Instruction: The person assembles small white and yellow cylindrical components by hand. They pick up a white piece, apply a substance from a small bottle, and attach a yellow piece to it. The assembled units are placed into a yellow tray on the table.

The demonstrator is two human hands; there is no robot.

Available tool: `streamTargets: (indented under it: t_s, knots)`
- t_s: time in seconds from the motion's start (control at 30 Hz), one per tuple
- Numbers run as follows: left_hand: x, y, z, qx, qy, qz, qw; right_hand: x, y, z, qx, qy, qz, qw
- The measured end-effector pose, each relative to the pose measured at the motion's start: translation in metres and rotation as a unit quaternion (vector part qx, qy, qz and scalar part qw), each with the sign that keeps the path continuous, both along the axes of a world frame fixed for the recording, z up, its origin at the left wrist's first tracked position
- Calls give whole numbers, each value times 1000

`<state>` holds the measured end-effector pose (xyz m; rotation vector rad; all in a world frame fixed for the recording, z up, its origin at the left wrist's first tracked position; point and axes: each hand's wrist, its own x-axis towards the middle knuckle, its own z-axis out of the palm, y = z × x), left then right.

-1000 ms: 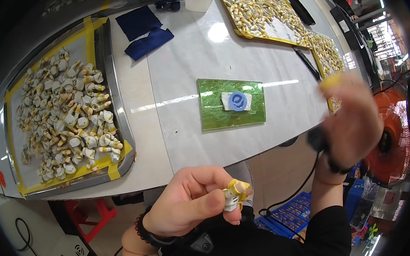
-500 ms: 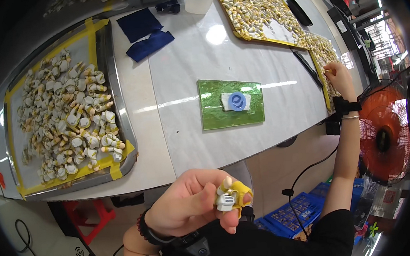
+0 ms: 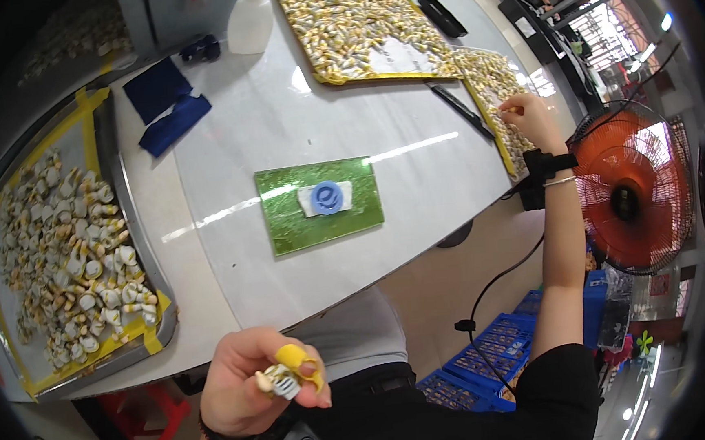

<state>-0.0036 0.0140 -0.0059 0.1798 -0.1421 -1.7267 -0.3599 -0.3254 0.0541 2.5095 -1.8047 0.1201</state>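
In front of my body, my left hand (image 3: 237,383) is closed around a small white figurine (image 3: 282,383) with dark stripes. A yellow band or piece (image 3: 295,356) lies against it at the fingertips; I cannot tell whether it is on the finger or part of the figurine. Far to the right, my right hand (image 3: 532,117) is over the smaller yellow-edged tray (image 3: 508,160) of tiny pale and yellow pieces. Its thumb and fingers are pinched together, and what they hold is too small to name.
A green mat (image 3: 288,233) bears a white pad and a blue round piece (image 3: 326,197). At left stands a metal-rimmed tray (image 3: 134,227) of white figurines. A larger piece-filled tray (image 3: 392,78), black pen-like tool (image 3: 461,110), blue cloth (image 3: 174,124) and orange fan (image 3: 629,201) surround the table.
The whole view has swung right, so the table things sit further left. My left hand has turned the figurine slightly. My right hand stays at the smaller tray.
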Motion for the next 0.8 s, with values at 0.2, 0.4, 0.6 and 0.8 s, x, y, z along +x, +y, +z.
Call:
streamTargets:
  t_s: [0.2,0.4,0.6,0.8]
  knots:
    - [4,0,1,1,-25,16,1000,-9,-3,7,0,-20,-3,1000]
    - [5,-2,0,10,-38,10,999,37,32,18,96,-274,117,950]
    - [9,0,-2,8,-60,9,998,141,117,28,143,-262,331,895]
    - [12,3,-3,6,-76,7,997,166,133,20,163,-233,342,896]
